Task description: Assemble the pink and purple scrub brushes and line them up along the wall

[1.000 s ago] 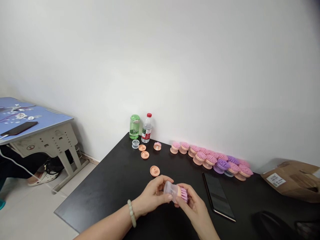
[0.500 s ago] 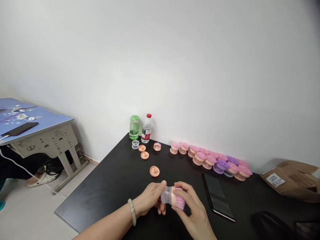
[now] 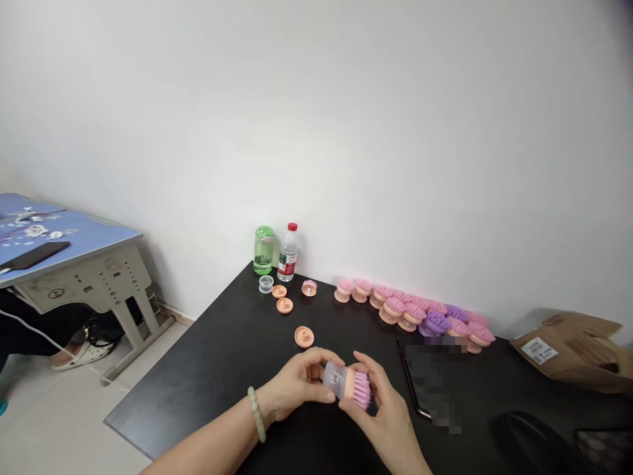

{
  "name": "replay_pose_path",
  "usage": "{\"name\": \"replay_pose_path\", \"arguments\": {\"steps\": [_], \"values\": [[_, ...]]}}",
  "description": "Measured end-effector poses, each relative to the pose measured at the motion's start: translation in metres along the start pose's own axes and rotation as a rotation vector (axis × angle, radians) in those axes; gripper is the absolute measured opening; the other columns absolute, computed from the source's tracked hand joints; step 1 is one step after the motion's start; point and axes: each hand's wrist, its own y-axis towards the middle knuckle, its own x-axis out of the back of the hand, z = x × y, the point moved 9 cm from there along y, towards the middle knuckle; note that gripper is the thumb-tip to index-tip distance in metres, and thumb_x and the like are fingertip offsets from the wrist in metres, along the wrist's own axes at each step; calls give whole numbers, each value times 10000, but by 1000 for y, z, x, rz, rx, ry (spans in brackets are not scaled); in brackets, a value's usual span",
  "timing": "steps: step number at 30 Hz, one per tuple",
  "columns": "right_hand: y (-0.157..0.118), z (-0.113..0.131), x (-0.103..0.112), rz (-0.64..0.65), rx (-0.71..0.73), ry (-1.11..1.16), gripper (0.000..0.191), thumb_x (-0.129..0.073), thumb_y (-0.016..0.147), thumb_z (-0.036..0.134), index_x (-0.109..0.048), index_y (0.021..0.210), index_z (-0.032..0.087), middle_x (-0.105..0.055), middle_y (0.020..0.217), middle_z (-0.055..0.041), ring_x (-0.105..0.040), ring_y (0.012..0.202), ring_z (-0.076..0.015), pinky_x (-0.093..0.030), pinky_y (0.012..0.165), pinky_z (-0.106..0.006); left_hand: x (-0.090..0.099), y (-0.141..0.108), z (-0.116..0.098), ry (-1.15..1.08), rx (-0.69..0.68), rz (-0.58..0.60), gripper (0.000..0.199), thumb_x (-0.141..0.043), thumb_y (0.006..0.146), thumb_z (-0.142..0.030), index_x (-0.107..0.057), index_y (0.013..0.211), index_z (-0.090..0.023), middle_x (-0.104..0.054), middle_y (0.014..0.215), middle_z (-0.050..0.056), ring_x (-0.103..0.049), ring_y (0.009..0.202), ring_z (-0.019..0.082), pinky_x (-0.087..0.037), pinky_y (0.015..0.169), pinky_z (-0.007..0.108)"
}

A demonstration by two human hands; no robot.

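Between my hands is a scalp brush (image 3: 349,382) with pink bristles, a peach ring and a clear, waisted handle, lying sideways with its bristles to the right. My left hand (image 3: 295,385), with a pale green bead bracelet, grips the clear handle between thumb and fingers. My right hand (image 3: 384,410) is closed around the bristle end, thumb below and fingers above. Just beyond them lies a round peach disc (image 3: 304,337) with a small knob. Farther back are two more peach discs (image 3: 284,305), a clear handle piece (image 3: 266,284) and a tipped pink bristle head (image 3: 309,288).
Several pink and purple scalp brushes (image 3: 394,309) stand along the wall. A green bottle (image 3: 264,251) and a red-capped water bottle (image 3: 287,254) stand at the back corner. To the right are a partly blurred phone (image 3: 414,389) and a brown paper bag (image 3: 578,349). A blue desk (image 3: 99,231) stands left.
My left fingers have shifted on the clear handle, now pinching it from above and below. The brush has moved slightly right and turned a little, its bristles showing more.
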Motion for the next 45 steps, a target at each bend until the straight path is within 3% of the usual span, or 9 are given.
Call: {"name": "replay_pose_path", "arguments": {"steps": [5, 13, 17, 21, 28, 33, 37, 42, 45], "values": [[2, -13, -3, 6, -134, 116, 500, -736, 717, 366, -615, 1191, 261, -742, 1004, -33, -732, 842, -223, -593, 742, -291, 7, 3, 7, 64, -42, -37, 606, -956, 529, -232, -699, 1076, -190, -600, 930, 18, -578, 797, 148, -463, 691, 265], [5, 1, -1, 41, -89, 133, 339, -734, 748, 382, -674, 1050, 239, -748, 972, -44, -724, 858, -234, -594, 769, -299, 3, 1, 8, 91, 2, -24, 604, -948, 552, -302, -639, 1050, -157, -635, 845, 14, -574, 729, 131, -446, 682, 259], [5, 27, 6, -2, 126, 68, 313, -739, 758, 269, -678, 1065, 261, -724, 1110, -71, -698, 1033, -268, -576, 895, -344, 3, 0, 7, 114, 32, -51, 508, -852, 661, -524, -648, 904, -127, -633, 780, 22, -575, 686, 129, -442, 691, 266], [-1, 54, 10, -21, 348, -9, 305, -703, 798, 164, -674, 1080, 276, -681, 1194, -86, -686, 1080, -260, -578, 898, -330, 6, 1, 20, 165, 123, -74, 635, -606, 751, -768, -621, 712, -134, -586, 558, 12, -545, 535, 132, -384, 573, 256], [-4, 69, 7, 36, 427, -40, 322, -691, 806, 128, -651, 1089, 277, -658, 1110, -69, -694, 994, -223, -581, 834, -269, 6, 0, 25, 297, 152, -71, 785, -365, 838, -822, -549, 452, -163, -443, 365, -6, -514, 444, 136, -350, 541, 268], [-1, 52, 10, 29, 331, -48, 353, -763, 779, 233, -646, 1110, 275, -698, 1059, -44, -708, 956, -227, -578, 830, -268, 5, -1, 20, 288, 119, -35, 619, -557, 806, -751, -618, 690, -146, -569, 545, -2, -544, 521, 133, -374, 550, 259], [4, 22, 10, -1, 117, -43, 287, -719, 795, 326, -662, 1067, 251, -740, 965, -27, -730, 829, -213, -591, 736, -266, -1, 1, 12, 133, 29, 44, 575, -923, 586, -427, -601, 993, -181, -629, 833, -1, -579, 708, 125, -429, 648, 242], [4, 5, 1, -1, -24, 29, 381, -727, 736, 346, -671, 1100, 247, -752, 1017, -35, -742, 858, -231, -611, 767, -303, -3, 0, 7, 6, -20, 65, 668, -969, 535, -235, -625, 1106, -199, -640, 971, 25, -592, 832, 134, -450, 727, 247], [1, -3, 0, -41, -72, 56, 457, -749, 709, 338, -659, 1149, 256, -738, 1116, -53, -736, 959, -261, -616, 816, -339, -6, -1, 8, -33, 4, 67, 746, -954, 587, -335, -586, 1226, -225, -633, 1015, 34, -598, 841, 136, -467, 740, 262]]}}
